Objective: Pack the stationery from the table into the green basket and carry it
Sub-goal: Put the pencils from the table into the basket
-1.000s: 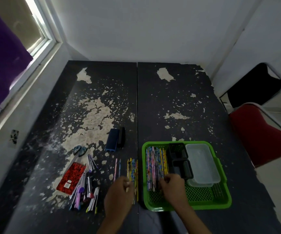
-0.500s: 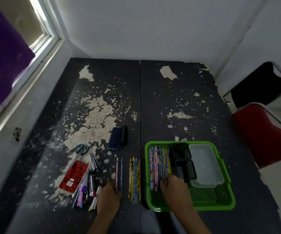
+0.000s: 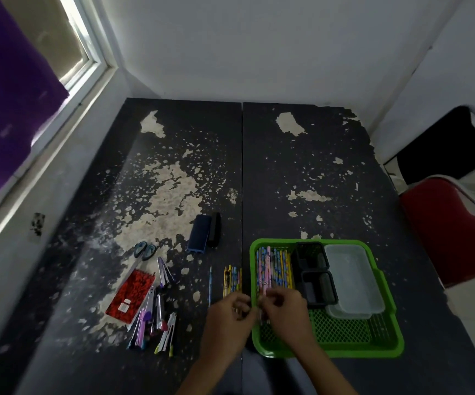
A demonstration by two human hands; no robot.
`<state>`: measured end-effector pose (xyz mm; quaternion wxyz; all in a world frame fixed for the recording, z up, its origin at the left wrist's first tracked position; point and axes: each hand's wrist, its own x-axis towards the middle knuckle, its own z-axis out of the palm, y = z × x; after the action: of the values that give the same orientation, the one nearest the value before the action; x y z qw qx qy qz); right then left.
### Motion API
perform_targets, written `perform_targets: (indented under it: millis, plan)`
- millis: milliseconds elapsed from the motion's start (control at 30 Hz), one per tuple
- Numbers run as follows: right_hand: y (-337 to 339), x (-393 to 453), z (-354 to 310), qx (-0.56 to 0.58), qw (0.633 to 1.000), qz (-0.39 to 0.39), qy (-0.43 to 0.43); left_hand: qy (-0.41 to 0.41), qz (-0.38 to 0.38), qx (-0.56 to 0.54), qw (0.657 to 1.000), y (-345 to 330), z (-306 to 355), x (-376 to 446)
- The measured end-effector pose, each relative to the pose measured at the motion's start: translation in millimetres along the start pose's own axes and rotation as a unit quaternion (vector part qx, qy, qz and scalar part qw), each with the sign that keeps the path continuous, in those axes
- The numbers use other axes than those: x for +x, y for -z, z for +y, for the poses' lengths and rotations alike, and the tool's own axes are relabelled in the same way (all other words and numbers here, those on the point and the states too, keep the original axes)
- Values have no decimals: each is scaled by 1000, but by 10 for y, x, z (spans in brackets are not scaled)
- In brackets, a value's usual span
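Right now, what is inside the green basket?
In the green basket: a row of patterned pencils, two black trays, stacked clear containers. The right hand hides the pencils' near ends.

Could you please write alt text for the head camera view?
Two hands meet at the left rim of a green basket holding patterned pencils, black trays and a clear box. More pencils, pens and a red notebook lie on the worn black table.

**One head camera, looking down the table**

A single wide-angle view sits above the near edge of the table [image 3: 302, 172], facing forward and steeply down. Nearest the lens are the two hands, low in the frame; the far wall [image 3: 259, 44] and window [image 3: 68, 44] bend at the edges. No second view shares the scene.
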<state>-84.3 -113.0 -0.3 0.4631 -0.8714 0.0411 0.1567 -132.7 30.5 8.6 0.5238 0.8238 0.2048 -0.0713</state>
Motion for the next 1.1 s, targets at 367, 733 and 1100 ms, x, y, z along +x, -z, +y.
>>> perform_targets:
  millis: [367,733,1100]
  plan:
    - [132,303,140,-300,954,-1,-31,105,52,203,972,242,-916,196]
    - [127,-32,50,-220,972,74,22,73,87,-11,993,94,-444,228]
    - [223,207,-121,123,990,69,-25,-13,-3,-99,995,-232,172,205]
